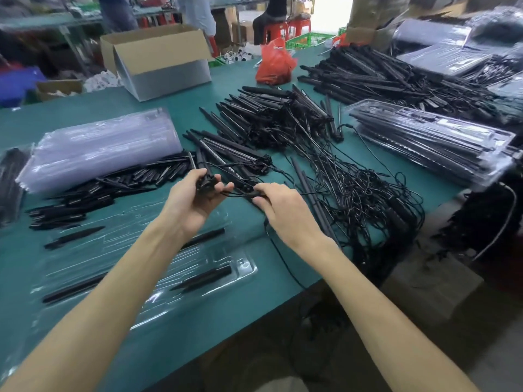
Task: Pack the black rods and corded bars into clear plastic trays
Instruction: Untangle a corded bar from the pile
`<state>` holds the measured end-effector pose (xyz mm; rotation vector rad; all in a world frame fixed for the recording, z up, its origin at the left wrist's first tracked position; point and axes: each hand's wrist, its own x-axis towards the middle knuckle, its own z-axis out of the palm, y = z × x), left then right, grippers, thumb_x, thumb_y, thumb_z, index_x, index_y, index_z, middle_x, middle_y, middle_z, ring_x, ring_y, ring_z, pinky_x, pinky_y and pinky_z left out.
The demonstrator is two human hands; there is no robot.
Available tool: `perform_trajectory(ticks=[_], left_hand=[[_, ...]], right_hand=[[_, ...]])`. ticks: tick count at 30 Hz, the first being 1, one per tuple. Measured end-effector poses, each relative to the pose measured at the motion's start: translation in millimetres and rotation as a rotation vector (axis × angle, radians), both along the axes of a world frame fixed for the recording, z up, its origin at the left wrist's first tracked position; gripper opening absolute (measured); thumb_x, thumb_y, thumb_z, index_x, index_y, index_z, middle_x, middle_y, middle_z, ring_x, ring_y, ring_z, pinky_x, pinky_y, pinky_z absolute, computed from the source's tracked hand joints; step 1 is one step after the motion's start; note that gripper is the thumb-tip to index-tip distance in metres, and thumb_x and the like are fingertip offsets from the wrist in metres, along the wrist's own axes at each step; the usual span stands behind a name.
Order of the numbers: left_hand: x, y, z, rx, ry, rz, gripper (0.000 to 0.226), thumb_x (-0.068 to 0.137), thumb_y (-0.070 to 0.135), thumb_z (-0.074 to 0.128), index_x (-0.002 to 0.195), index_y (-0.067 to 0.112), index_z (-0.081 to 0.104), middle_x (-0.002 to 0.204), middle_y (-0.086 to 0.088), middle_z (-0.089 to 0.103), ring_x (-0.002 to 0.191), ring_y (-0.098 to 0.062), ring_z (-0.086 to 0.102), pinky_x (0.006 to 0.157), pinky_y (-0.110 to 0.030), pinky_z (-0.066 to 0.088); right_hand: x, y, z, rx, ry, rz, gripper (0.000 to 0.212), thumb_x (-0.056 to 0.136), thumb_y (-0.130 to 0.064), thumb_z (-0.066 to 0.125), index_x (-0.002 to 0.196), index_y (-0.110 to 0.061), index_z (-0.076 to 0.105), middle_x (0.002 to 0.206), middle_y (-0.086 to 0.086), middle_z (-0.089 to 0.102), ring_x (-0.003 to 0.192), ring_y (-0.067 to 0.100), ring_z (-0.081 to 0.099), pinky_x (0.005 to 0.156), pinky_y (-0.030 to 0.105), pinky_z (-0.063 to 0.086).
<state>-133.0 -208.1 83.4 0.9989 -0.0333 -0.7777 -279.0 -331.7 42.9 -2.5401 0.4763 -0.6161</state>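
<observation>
Green table [85,114] | left hand [195,203] grips corded bars [207,181] (fingers curled) | right hand [285,212] pinches black cord [244,195]

Lower left: one clear plastic tray [246,268] lying flat, a few pointed black rods [203,276] seated lengthwise in its grooves. Left centre: loose rod heap [93,193] just beside a stack of empty trays [99,148]. Centre: corded bars [268,114] piled, cords [353,199] tangled rightward. Right: filled trays [430,137] stacked.
</observation>
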Motion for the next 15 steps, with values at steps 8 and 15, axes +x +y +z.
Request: perform_trajectory(ticks=[8, 15], left_hand=[[4.9, 0.9, 2.5, -0.008, 0.057, -0.004, 0.012, 0.101, 0.013, 0.049, 0.09, 0.009, 0.045, 0.074, -0.009, 0.055, 0.044, -0.011, 0.037, 0.049, -0.023, 0.045], [9.9, 7.5, -4.4, 0.275, -0.125, -0.087, 0.012, 0.099, 0.02, 0.055, 0.09, 0.014, 0.053, 0.067, -0.002, 0.063, 0.05, -0.011, 0.051, 0.051, -0.021, 0.041]], right_hand=[[-0.8, 4.2, -3.5, 0.047, -0.171, -0.049, 0.018, 0.101, -0.013, 0.056, 0.107, -0.01, 0.073, 0.093, 0.002, 0.072, 0.082, 0.023, 0.062, 0.082, 0.037, 0.048], [28.0, 38.0, 21.3, 0.099, -0.306, 0.081, 0.015, 0.096, -0.003, 0.06, 0.096, -0.007, 0.074, 0.083, 0.003, 0.069, 0.072, 0.013, 0.05, 0.072, 0.03, 0.044]])
